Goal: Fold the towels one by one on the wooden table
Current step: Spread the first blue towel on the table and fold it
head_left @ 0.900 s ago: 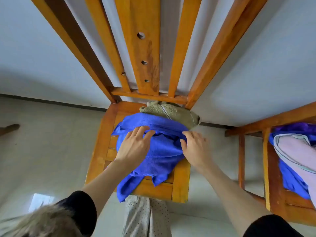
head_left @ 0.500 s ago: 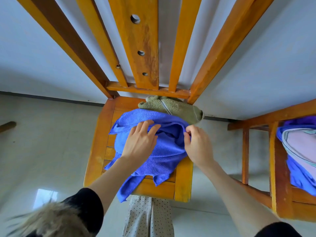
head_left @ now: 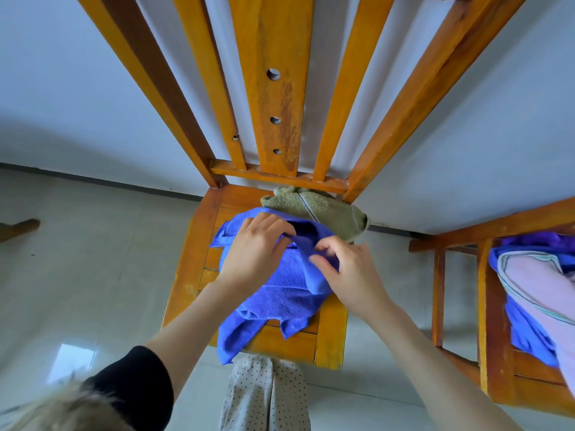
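Observation:
A crumpled blue towel (head_left: 280, 300) lies on the seat of a wooden chair (head_left: 193, 265), one corner hanging over the front edge. Behind it an olive-green towel (head_left: 320, 209) sits against the chair back. My left hand (head_left: 255, 253) is on the blue towel's upper part, fingers curled round a fold near its top edge. My right hand (head_left: 348, 272) pinches the same fold from the right, fingertips close to those of the left.
A second wooden chair (head_left: 494, 306) stands at the right with a pink towel (head_left: 535, 284) over blue cloth (head_left: 525, 331). The slatted chair back (head_left: 270, 88) rises ahead. Pale tiled floor (head_left: 77, 275) lies to the left. My dotted trouser legs (head_left: 264, 396) are below the seat.
Both hands have moved together toward the middle of the blue towel and gathered a fold near its top. The right hand has shifted left from the towel's right edge.

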Motion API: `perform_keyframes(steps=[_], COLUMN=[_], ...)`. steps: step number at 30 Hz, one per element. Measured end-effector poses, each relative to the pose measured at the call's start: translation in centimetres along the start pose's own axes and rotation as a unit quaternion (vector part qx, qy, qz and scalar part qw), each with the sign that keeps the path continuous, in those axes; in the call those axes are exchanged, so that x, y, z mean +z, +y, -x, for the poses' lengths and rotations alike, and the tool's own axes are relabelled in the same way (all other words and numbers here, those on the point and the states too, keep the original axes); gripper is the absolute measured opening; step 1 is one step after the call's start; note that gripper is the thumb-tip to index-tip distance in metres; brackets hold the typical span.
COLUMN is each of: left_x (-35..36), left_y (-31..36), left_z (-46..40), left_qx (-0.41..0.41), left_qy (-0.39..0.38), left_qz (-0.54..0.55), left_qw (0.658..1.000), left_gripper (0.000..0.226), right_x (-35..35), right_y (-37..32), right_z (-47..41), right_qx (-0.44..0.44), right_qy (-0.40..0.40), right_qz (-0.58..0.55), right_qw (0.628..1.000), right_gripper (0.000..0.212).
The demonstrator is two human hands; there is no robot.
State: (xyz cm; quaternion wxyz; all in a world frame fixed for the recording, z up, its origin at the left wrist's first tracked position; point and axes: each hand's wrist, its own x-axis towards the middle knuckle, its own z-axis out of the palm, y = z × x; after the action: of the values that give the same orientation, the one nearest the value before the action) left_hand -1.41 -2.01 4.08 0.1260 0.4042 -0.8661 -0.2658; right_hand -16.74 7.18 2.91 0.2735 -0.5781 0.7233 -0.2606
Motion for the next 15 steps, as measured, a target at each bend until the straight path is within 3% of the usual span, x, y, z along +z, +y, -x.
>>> perform_keyframes(steps=[4,8,15], left_x=[-3.6,-9.1,-20.9], left_y=[-0.3,0.2,1.6], left_z=[0.6,1.2,5.2], left_qx=[-0.022,-0.066,-0.119], left_qy=[-0.003,0.023,0.045], left_qz=[0.012,0.060,0.051], left_qw=[1.000,0.996,0.991], left_gripper=[0.011,0.013,0.011], right_x=[-1.2,-3.5,-9.4], right_y=[0.2,-3.2,-15.0], right_z=[0.1,-0.9,-3.2], right_qx=[0.044,0.007,-0.079], right_qy=[-0.088,-0.078,-0.061], right_qz=[0.026,0.051,0.006], right_qw=[0.995,0.996,0.995], right_gripper=[0.022,0.023,0.014])
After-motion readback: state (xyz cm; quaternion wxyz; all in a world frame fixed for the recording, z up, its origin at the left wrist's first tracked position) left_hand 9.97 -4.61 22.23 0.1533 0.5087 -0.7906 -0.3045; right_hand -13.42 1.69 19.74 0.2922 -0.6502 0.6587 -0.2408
